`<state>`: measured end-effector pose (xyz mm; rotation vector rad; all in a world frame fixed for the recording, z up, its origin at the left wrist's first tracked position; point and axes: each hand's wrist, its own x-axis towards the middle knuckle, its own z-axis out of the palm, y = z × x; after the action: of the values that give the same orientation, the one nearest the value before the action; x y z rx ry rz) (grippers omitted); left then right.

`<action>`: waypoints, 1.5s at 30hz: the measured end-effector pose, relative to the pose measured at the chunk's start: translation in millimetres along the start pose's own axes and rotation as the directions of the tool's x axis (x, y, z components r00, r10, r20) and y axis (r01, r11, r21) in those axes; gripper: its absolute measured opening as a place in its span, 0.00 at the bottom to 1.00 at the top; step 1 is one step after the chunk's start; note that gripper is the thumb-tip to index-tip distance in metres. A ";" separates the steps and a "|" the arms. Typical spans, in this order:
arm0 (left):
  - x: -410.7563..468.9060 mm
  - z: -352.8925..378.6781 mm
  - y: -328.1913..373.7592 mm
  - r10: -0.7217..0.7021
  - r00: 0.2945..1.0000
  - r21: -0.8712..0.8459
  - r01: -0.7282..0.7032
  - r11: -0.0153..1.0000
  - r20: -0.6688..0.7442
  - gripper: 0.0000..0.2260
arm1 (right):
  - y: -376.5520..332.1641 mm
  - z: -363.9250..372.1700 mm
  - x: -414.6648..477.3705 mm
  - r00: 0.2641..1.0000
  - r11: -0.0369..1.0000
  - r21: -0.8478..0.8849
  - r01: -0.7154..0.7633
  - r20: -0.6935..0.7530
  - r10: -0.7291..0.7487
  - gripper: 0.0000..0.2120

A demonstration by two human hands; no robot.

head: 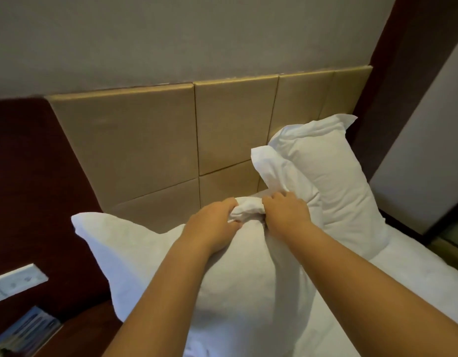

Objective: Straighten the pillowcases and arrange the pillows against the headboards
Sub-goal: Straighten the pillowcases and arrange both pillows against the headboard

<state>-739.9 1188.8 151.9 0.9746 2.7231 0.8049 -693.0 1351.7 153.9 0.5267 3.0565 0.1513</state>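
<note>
A white pillow (150,261) stands in front of me on the bed, its top edge bunched. My left hand (212,220) and my right hand (287,212) both grip that bunched pillowcase fabric, close together, a twisted fold of cloth between them. A loose flap of the case sticks up to the right of my right hand. A second white pillow (336,176) leans upright against the tan panelled headboard (135,140) at the right end. The left part of the headboard has no pillow against it.
White bed sheet (413,276) lies at the lower right. A dark red wall panel (29,176) with a white switch plate (14,282) is on the left, and a bedside surface with a dark object (27,331) is at the lower left.
</note>
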 end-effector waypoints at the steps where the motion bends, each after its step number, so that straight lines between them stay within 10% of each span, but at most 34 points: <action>1: 4.5 0.5 -7.7 0.008 1.000 -0.024 -0.008 1.000 -0.004 0.07 | -6.7 0.7 5.3 1.000 1.000 -0.022 -0.022 0.001 0.022 0.14; 20: -0.8 28.3 -47.9 0.060 0.989 -0.147 -0.079 0.986 -0.132 0.12 | -45.6 -12.2 5.0 0.978 0.976 -0.144 -0.166 0.107 0.182 0.14; 34: 60.2 -49.1 -23.3 0.244 0.860 0.091 -0.228 0.969 -0.448 0.09 | -13.3 -81.3 43.2 0.963 0.974 -0.204 -0.097 -0.267 0.040 0.13; 45: 148.7 -46.3 -75.8 -0.101 0.908 0.358 0.260 0.896 -0.408 0.06 | 20.0 -29.4 149.9 0.958 0.959 0.268 0.090 -0.287 -0.010 0.23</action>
<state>-911.4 1212.1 158.0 0.6488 3.3531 0.4316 -829.0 1418.0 182.3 0.4736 3.3927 -0.2327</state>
